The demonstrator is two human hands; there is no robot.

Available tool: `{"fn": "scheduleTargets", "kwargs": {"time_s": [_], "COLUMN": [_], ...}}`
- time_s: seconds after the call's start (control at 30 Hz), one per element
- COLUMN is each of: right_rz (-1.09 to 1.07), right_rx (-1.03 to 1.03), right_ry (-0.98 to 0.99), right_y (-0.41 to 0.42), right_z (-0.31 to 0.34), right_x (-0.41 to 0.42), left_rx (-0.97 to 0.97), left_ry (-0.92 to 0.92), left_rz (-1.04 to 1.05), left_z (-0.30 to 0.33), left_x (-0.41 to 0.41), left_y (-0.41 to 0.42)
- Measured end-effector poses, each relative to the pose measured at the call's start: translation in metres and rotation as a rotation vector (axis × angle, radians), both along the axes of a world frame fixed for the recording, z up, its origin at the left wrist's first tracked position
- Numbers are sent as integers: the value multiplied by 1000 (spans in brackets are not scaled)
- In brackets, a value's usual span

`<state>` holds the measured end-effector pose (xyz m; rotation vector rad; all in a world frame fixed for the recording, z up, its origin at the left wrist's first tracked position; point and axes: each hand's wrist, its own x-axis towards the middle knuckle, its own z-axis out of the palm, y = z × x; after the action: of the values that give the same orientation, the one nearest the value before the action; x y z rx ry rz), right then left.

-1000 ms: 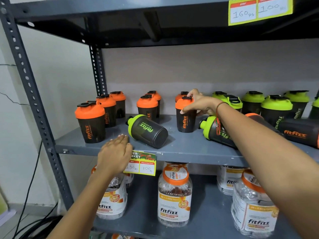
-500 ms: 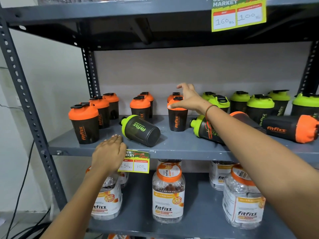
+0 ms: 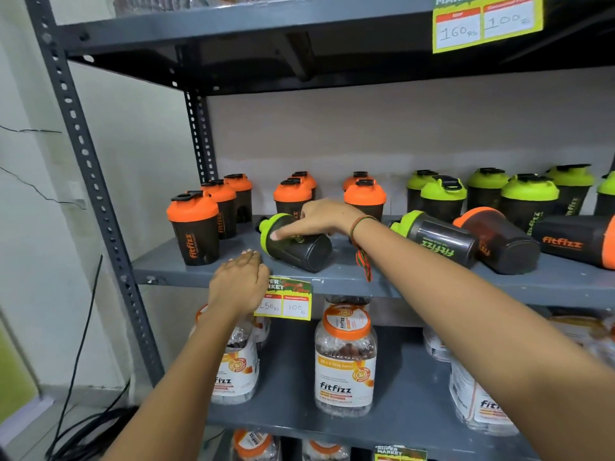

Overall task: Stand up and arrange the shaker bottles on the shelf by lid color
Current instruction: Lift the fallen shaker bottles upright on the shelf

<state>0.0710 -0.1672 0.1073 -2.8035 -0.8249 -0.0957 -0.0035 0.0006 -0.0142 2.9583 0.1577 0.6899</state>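
Note:
Dark shaker bottles fill the grey middle shelf (image 3: 332, 277). Several orange-lid bottles (image 3: 193, 224) stand upright on the left and several green-lid bottles (image 3: 529, 201) on the right. A green-lid bottle (image 3: 299, 247) lies on its side at front centre, and my right hand (image 3: 327, 219) rests on top of it with fingers curling over it. My left hand (image 3: 238, 284) lies flat on the shelf's front edge, holding nothing. Further right lie a second green-lid bottle (image 3: 436, 237) and two orange-lid bottles (image 3: 499, 241), all on their sides.
A yellow price tag (image 3: 289, 299) hangs on the shelf edge beside my left hand. Clear fitfizz jars (image 3: 344, 361) with orange lids stand on the shelf below. A perforated grey upright (image 3: 86, 161) frames the left side, with black cables (image 3: 76, 410) on the floor.
My right hand left the upright orange-lid bottle at the back and came down left onto the lying green-lid bottle. My left hand stayed on the shelf edge.

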Motion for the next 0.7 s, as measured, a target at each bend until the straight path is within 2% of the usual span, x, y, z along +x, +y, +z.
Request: {"fn": "scheduleTargets", "kwargs": {"time_s": [0.17, 0.3, 0.5, 0.6, 0.7], "right_rz": [-1, -1, -6, -8, -30], "right_rx": [-36, 86, 404, 665, 921], "right_ry": [202, 248, 266, 294, 216], "right_y": [11, 10, -7, -22, -41], "right_z": [-9, -17, -30, -34, -33], "right_x": [10, 17, 11, 5, -3], "left_rx": [-14, -27, -44, -40, -27], "left_ry": [21, 26, -3, -39, -62], "left_rz": [8, 11, -28, -35, -30], "left_z": [3, 4, 3, 1, -2], "left_x": [-1, -2, -2, 0, 1], "left_y": [-1, -3, -2, -1, 0]}}
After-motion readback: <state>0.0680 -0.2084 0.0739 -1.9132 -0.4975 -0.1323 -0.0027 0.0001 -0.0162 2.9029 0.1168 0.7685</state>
